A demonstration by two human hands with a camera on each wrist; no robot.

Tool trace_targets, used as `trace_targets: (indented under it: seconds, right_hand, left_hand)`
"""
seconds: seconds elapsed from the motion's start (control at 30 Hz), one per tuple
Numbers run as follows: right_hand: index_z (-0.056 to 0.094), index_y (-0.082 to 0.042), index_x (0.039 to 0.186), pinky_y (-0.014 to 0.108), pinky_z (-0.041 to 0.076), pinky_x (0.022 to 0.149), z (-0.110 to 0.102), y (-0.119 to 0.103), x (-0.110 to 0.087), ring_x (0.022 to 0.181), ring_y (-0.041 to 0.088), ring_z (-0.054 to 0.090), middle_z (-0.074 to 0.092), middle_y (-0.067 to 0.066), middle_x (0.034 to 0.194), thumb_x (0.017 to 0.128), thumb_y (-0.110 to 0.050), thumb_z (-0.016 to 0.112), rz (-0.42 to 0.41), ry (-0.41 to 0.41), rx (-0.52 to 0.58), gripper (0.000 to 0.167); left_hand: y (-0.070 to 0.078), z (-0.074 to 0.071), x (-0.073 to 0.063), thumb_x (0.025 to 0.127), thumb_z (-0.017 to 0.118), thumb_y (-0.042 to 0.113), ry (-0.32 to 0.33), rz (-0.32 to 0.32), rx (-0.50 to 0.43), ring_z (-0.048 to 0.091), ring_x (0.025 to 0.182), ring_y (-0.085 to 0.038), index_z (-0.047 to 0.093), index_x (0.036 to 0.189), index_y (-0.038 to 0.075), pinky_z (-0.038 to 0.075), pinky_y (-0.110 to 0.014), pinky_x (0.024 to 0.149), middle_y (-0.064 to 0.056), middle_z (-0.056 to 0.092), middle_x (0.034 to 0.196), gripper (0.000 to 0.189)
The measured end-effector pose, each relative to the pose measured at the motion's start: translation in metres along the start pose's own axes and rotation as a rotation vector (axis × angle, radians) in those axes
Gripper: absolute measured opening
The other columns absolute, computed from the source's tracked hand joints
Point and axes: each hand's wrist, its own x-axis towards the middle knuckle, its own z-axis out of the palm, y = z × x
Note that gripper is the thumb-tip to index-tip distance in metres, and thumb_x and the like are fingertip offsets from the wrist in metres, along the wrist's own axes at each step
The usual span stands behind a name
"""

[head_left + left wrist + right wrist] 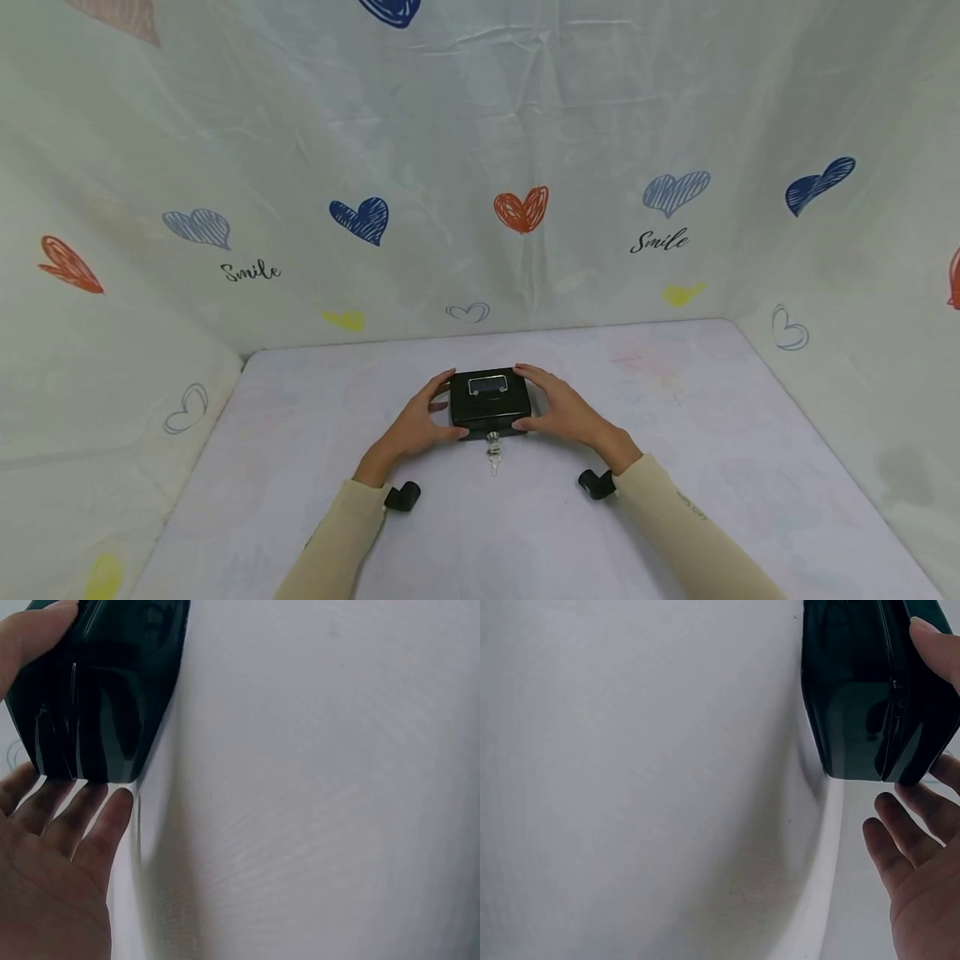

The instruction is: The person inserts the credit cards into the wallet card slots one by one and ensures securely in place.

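Note:
A small black cash box [491,406] with a handle set in its lid sits in the middle of the table, its lid closed. Keys [494,457] hang from the lock at its front. My left hand [422,422] holds the box's left end, thumb at the front corner and fingers toward the back. At the other end my right hand [562,407] grips it the same way. Up close, the left wrist view has the thumb on the box [112,697] and the fingertips along its far edge. In the right wrist view two lower fingers stand apart from the box [862,712].
A pale cloth covers the table [300,467]. Behind and at both sides hangs a white curtain [450,142] printed with hearts and the word Smile. Dark wrist-camera mounts [403,497] sit at the cuffs of the beige sleeves [337,533].

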Motion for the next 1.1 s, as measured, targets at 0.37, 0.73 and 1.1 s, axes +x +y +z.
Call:
trace_targets:
  seconds: [0.37,0.73,1.1]
  right_hand:
    - [0.048,-0.004,0.156,0.061,0.039,0.124,-0.005,0.002,0.005,0.152,0.042,0.041,0.048,0.018,0.162,0.088,-0.026,0.087,0.056,-0.012,0.074,0.082]
    - [0.052,-0.006,0.154,0.061,0.040,0.124,-0.008,0.001,0.008,0.151,0.040,0.043,0.051,0.017,0.159,0.092,-0.030,0.083,0.080,-0.010,0.100,0.074]
    - [0.057,-0.006,0.150,0.063,0.041,0.122,-0.012,-0.002,0.012,0.147,0.040,0.047,0.057,0.016,0.154,0.097,-0.038,0.076,0.135,0.015,0.100,0.065]
  left_hand:
    - [0.002,-0.003,0.003,0.086,0.088,0.017,-0.002,0.008,-0.030,0.048,0.146,-0.042,0.037,0.164,0.008,0.046,-0.055,0.121,-0.020,0.042,0.165,0.093]
    - [0.005,-0.004,0.006,0.092,0.084,0.022,0.033,-0.005,-0.007,0.051,0.143,-0.042,0.041,0.162,0.008,0.048,-0.056,0.119,-0.020,0.047,0.161,0.083]
    - [0.005,-0.005,0.013,0.102,0.072,0.023,0.045,0.012,-0.028,0.052,0.142,-0.041,0.043,0.160,0.004,0.048,-0.057,0.118,-0.023,0.051,0.157,0.067]
